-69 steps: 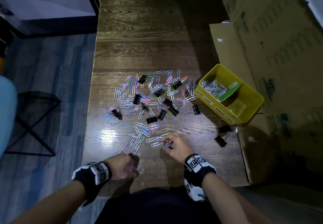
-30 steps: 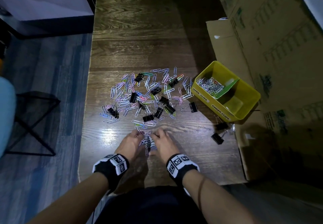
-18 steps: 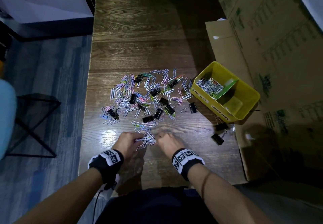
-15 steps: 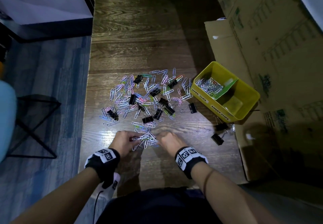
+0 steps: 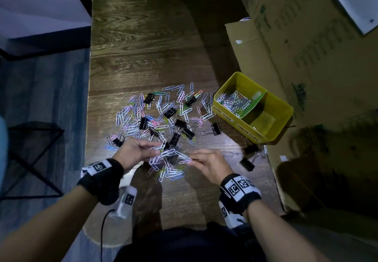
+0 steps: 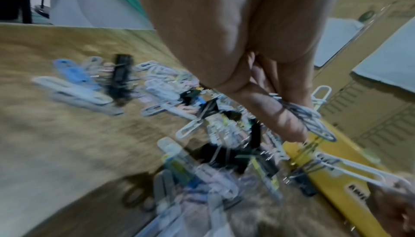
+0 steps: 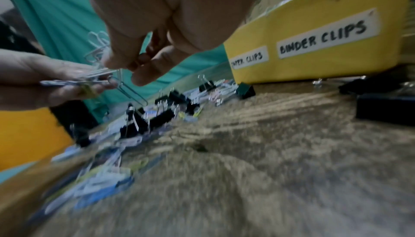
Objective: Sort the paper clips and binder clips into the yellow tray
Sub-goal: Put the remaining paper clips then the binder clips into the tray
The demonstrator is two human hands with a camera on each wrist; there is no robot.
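Coloured paper clips and black binder clips [image 5: 163,116] lie scattered mid-table. My left hand [image 5: 157,149] is raised a little above the table and pinches a bundle of paper clips [image 6: 311,117] between thumb and fingers. Facing it, my right hand [image 5: 191,159] pinches a few paper clips [image 7: 101,71] that touch that bundle. A small heap of paper clips [image 5: 169,172] lies on the table under both hands. The yellow tray [image 5: 285,109] stands to the right; its left compartment, labelled PAPER CLIPS, holds a pile of clips [image 5: 233,101]. The BINDER CLIPS compartment [image 5: 263,120] looks empty.
Three binder clips lie apart near the tray: one [image 5: 214,129] by its front-left side, two [image 5: 248,156] by its near corner. Large cardboard boxes [image 5: 306,37] stand along the right. The table's left edge [image 5: 89,118] drops to the floor, where a black wire stool [image 5: 30,155] stands.
Both hands swept nearby paper clips into a heap at the near side, then lifted off the table, each holding clips. The tray and the scattered clips have stayed put.
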